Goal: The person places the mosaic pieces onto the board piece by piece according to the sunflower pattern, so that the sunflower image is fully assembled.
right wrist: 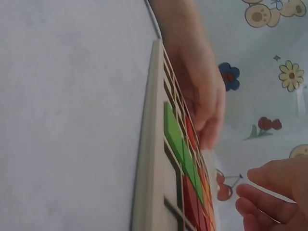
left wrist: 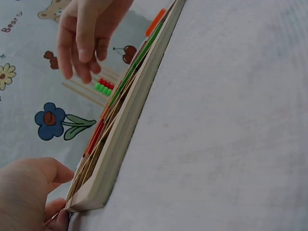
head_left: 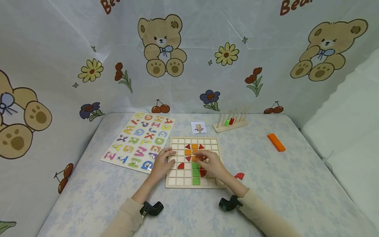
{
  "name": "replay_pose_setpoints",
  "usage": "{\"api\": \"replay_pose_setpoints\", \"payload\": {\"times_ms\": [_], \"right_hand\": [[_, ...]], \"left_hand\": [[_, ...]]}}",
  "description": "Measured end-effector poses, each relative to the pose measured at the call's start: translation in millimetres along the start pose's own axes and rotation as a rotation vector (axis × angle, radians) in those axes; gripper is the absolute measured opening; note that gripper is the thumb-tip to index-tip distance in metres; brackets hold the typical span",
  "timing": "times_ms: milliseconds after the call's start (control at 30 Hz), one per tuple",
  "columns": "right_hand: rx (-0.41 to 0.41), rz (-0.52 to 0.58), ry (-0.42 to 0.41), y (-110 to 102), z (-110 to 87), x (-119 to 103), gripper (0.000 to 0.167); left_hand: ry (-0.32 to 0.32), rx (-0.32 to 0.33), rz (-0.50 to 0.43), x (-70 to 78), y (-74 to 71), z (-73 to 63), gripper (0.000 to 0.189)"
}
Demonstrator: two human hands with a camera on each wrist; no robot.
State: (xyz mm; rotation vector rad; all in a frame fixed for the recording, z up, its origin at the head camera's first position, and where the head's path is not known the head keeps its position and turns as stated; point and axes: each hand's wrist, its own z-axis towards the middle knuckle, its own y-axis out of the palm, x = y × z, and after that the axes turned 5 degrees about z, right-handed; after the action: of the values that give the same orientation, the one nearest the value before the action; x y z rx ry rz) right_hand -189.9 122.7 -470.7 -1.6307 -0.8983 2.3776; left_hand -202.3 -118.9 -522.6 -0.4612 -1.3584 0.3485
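Note:
A wooden grid board (head_left: 178, 181) lies flat, with red, orange and green flat pieces set in its squares. At its left edge my left hand (head_left: 161, 164) holds the rim; in the left wrist view the thumb and fingers (left wrist: 55, 168) lie around the board's corner. Over the upper middle of the board is my right hand (head_left: 214, 164), its fingers loosely bent near the orange pieces. No piece shows between those fingers (right wrist: 269, 173) in the right wrist view. A green strip (head_left: 196, 173) and a red quarter-circle piece (head_left: 181, 166) sit lower on the grid.
A letter puzzle board (head_left: 118, 148) lies to the left. Behind the grid are a small picture card (head_left: 198, 127) and a wooden peg rack (head_left: 232, 126) with green and red rings. Loose red pieces (head_left: 240, 176) lie right of the grid; an orange block (head_left: 276, 142) is farther right.

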Motion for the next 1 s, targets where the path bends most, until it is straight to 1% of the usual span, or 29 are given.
{"api": "replay_pose_setpoints", "payload": {"times_ms": [133,267,400,500,600,700,833,1000], "right_hand": [[0.039,-0.063,0.029,-32,-22.2,13,0.027],[0.058,-0.126,0.107,-61,-49.5,27,0.030],[0.074,-0.172,0.196,-84,-76.7,39,0.039],[0.093,-0.188,0.225,-96,-94.7,45,0.044],[0.110,-0.180,0.232,-100,-105.6,51,0.047],[0.124,-0.152,0.221,-99,-110.1,55,0.048],[0.166,-0.127,0.178,-94,-108.6,62,0.045],[0.209,-0.155,0.144,-89,-103.0,68,0.041]], "left_hand": [[0.006,-0.007,0.010,1.3,-0.1,-0.1,0.032],[-0.001,-0.007,0.019,0.8,0.1,0.3,0.032],[-0.018,-0.005,0.011,0.1,0.2,0.8,0.033],[-0.020,-0.007,0.010,0.6,0.0,1.2,0.033],[-0.017,-0.006,0.014,2.2,-2.4,1.3,0.033],[-0.019,-0.002,0.015,2.1,-3.2,1.9,0.033],[-0.016,0.002,0.017,-0.1,-1.6,1.9,0.033],[0.008,0.007,0.004,0.2,0.1,0.4,0.032]]}}
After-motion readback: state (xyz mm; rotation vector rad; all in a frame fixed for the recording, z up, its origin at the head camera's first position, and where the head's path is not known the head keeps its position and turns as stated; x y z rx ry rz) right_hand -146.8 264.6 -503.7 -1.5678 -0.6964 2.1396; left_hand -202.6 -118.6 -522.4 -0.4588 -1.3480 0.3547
